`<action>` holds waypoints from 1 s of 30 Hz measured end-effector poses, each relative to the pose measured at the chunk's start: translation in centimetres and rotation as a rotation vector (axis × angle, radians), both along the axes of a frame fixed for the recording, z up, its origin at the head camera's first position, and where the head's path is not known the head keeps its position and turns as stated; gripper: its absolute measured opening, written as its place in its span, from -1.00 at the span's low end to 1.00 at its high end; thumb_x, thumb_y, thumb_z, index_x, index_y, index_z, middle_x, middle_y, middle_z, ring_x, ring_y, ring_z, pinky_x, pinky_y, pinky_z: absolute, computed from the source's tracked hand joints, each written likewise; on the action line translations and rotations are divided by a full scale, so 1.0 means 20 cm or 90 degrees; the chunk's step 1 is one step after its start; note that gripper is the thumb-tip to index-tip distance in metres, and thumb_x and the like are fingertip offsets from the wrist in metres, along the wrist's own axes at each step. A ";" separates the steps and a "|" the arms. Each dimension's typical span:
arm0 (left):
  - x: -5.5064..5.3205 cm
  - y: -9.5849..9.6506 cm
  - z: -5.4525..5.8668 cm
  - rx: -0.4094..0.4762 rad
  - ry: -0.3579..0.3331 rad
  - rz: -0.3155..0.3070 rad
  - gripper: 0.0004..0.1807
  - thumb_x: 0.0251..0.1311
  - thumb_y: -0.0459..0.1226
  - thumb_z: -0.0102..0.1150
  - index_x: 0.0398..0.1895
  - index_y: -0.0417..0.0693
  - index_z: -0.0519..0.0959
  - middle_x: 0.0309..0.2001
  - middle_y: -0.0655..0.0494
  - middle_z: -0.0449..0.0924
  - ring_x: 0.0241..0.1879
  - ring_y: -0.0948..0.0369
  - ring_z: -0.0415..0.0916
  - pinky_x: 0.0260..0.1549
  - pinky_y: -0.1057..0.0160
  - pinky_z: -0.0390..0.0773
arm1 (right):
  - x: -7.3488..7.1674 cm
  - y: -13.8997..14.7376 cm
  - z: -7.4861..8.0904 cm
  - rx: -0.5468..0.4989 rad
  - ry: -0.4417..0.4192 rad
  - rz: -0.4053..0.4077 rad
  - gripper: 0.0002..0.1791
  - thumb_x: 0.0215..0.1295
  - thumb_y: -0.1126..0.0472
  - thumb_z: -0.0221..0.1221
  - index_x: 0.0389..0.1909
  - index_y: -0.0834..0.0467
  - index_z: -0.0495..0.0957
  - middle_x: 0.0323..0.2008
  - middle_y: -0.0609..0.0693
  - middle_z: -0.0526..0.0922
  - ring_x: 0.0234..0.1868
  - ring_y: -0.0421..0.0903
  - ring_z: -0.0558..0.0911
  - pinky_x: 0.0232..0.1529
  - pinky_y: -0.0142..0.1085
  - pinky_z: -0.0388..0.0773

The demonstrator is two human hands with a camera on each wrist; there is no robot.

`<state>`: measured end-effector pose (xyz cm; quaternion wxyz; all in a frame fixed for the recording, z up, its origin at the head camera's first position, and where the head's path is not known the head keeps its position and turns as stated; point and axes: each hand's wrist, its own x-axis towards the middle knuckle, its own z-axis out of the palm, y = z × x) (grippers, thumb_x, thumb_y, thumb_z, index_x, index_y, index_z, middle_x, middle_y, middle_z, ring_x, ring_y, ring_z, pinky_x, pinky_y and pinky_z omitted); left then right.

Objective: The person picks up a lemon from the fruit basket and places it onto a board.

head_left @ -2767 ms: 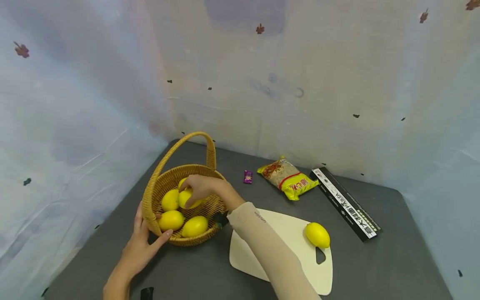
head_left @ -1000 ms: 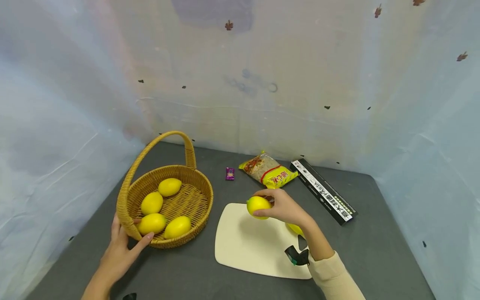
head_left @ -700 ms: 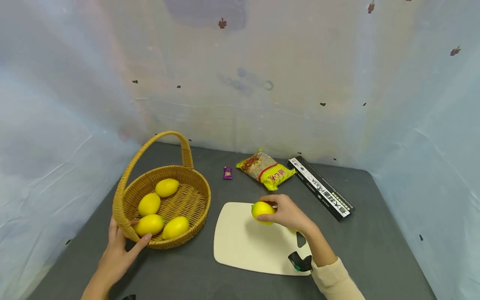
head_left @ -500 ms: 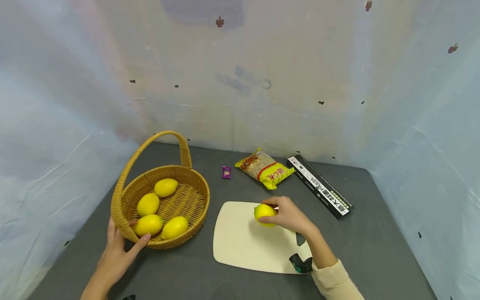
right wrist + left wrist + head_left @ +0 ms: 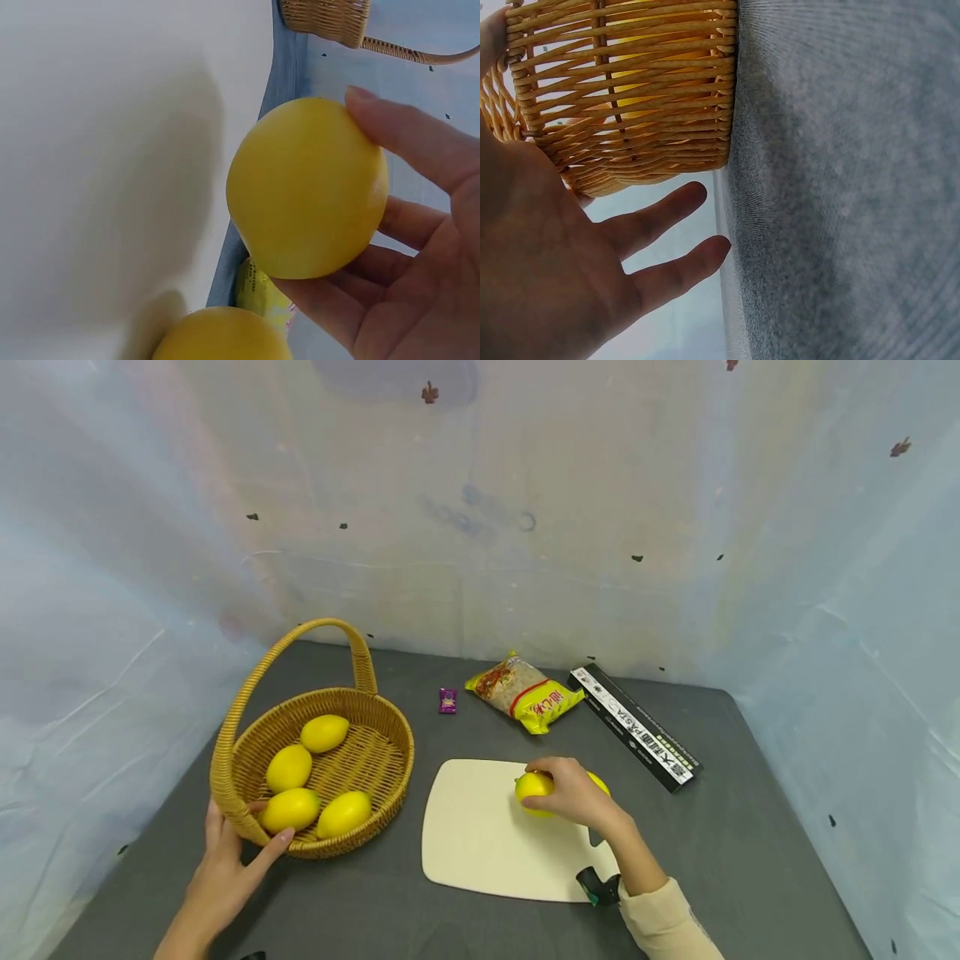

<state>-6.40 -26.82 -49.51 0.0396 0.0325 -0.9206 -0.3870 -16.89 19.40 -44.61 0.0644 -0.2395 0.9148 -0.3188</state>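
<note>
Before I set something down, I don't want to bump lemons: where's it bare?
Bare: the table right of the cutting board, nearer than the pasta box; the board's left half. Crowded: the board's right end, where the right hand holds a lemon, and the basket of lemons.

The person's right hand (image 5: 431, 292) is gripping a yellow lemon (image 5: 307, 187), and a soft shadow (image 5: 165, 187) is falling across the pale board (image 5: 90, 82). A second lemon (image 5: 225, 337) is lying nearby; a yellow packet (image 5: 257, 291) and a wicker basket (image 5: 328, 19) are sitting farther off.
</note>
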 end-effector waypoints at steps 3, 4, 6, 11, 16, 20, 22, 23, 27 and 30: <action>0.00 0.00 0.00 0.005 0.001 0.000 -0.32 0.41 0.03 0.13 0.37 -0.21 0.19 0.54 -0.02 -0.62 0.25 -0.46 0.09 -0.20 -0.45 0.31 | 0.00 0.00 -0.01 0.009 0.002 -0.006 -0.59 0.10 0.21 0.46 -0.05 0.30 0.64 -0.21 0.03 0.67 -0.31 -0.15 0.52 -0.26 -0.29 0.50; 0.00 0.00 0.00 0.006 0.000 0.000 -0.31 0.41 0.02 0.13 0.37 -0.21 0.19 0.54 -0.03 -0.62 0.25 -0.46 0.08 -0.20 -0.45 0.31 | -0.01 -0.01 -0.01 0.011 0.000 -0.008 -0.59 0.10 0.21 0.46 -0.05 0.29 0.64 -0.21 0.02 0.67 -0.30 -0.16 0.52 -0.26 -0.28 0.50; 0.00 0.00 0.00 0.008 0.000 0.000 -0.31 0.41 0.02 0.13 0.37 -0.21 0.19 0.54 -0.04 -0.60 0.26 -0.45 0.07 -0.20 -0.45 0.30 | -0.01 -0.01 -0.01 0.015 -0.002 -0.014 -0.59 0.09 0.22 0.47 -0.06 0.29 0.64 -0.21 0.02 0.67 -0.30 -0.16 0.52 -0.25 -0.28 0.50; 0.00 0.00 0.00 0.007 0.007 0.001 -0.33 0.41 0.01 0.14 0.36 -0.20 0.20 0.53 -0.08 -0.55 0.26 -0.44 0.07 -0.22 -0.44 0.31 | -0.01 -0.02 -0.02 0.028 0.003 -0.032 -0.60 0.08 0.24 0.47 -0.08 0.30 0.64 -0.24 0.02 0.66 -0.32 -0.15 0.51 -0.27 -0.27 0.48; 0.00 0.00 0.00 0.003 0.005 0.000 -0.34 0.41 0.01 0.14 0.36 -0.18 0.20 0.53 -0.08 -0.55 0.24 -0.42 0.10 -0.24 -0.44 0.33 | -0.01 -0.04 -0.04 0.045 0.000 -0.065 -0.58 0.05 0.26 0.48 -0.08 0.35 0.64 -0.23 0.05 0.66 -0.30 -0.11 0.50 -0.23 -0.22 0.47; 0.00 0.00 0.00 -0.001 -0.002 0.003 -0.33 0.41 0.02 0.13 0.37 -0.16 0.19 0.54 -0.09 -0.56 0.22 -0.42 0.13 -0.26 -0.44 0.35 | -0.02 -0.05 -0.06 0.054 -0.002 -0.093 -0.54 0.02 0.27 0.50 -0.06 0.38 0.64 -0.17 0.11 0.67 -0.24 -0.07 0.54 -0.17 -0.16 0.51; 0.00 0.00 0.00 -0.004 -0.002 0.005 -0.33 0.41 0.02 0.13 0.37 -0.16 0.18 0.54 -0.11 -0.56 0.21 -0.43 0.14 -0.28 -0.44 0.35 | -0.02 -0.05 -0.06 0.057 -0.004 -0.105 -0.52 0.02 0.27 0.50 -0.05 0.39 0.64 -0.16 0.13 0.67 -0.23 -0.05 0.56 -0.16 -0.14 0.52; 0.00 0.00 0.01 -0.006 -0.002 0.005 -0.33 0.41 0.02 0.13 0.38 -0.16 0.18 0.54 -0.11 -0.55 0.21 -0.43 0.15 -0.28 -0.44 0.35 | -0.02 -0.05 -0.06 0.059 -0.005 -0.110 -0.52 0.01 0.27 0.51 -0.05 0.40 0.64 -0.16 0.14 0.67 -0.23 -0.04 0.56 -0.16 -0.14 0.52; 0.00 0.00 0.01 -0.004 -0.002 0.005 -0.33 0.41 0.02 0.13 0.38 -0.15 0.17 0.54 -0.10 -0.57 0.20 -0.43 0.15 -0.29 -0.44 0.35 | -0.03 -0.06 -0.06 0.069 -0.005 -0.134 -0.53 0.02 0.25 0.51 -0.07 0.39 0.64 -0.20 0.13 0.66 -0.27 -0.04 0.53 -0.20 -0.14 0.50; 0.00 0.00 0.01 -0.002 -0.007 0.005 -0.32 0.41 0.02 0.12 0.39 -0.14 0.16 0.54 -0.09 -0.59 0.21 -0.43 0.14 -0.29 -0.44 0.34 | -0.03 -0.06 -0.06 0.078 -0.001 -0.144 -0.57 0.03 0.25 0.50 -0.10 0.38 0.64 -0.25 0.12 0.64 -0.30 -0.04 0.50 -0.24 -0.14 0.46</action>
